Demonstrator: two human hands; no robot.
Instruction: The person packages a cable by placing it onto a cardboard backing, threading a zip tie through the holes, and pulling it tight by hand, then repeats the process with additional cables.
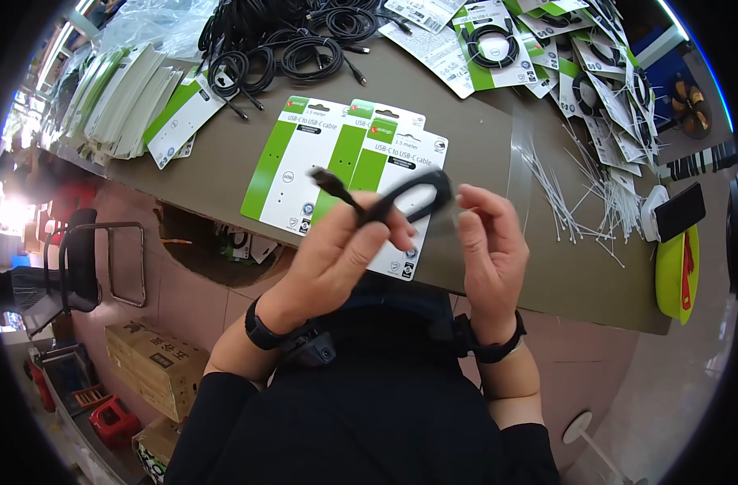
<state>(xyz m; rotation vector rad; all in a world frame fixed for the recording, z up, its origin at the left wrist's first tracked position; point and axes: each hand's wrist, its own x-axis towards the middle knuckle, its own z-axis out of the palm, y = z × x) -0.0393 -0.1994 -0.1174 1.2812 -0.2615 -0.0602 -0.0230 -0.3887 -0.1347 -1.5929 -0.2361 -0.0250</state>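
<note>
Cable [442, 194] Looped in the Left Hand [337, 255]

The left hand gripped the black cable, its plug [328, 183] jutting left, its rounded loop reaching toward the right hand [492, 250], open just beside it with curved fingers. Beneath lay flat green-and-white cards [308, 153]; slim white ties [556, 198] spread on the right of the brown desk [480, 133], coiled cables [311, 58] far. Cardboard cartons [160, 360] sat near left on pinkish floor tiles [193, 311].
</note>
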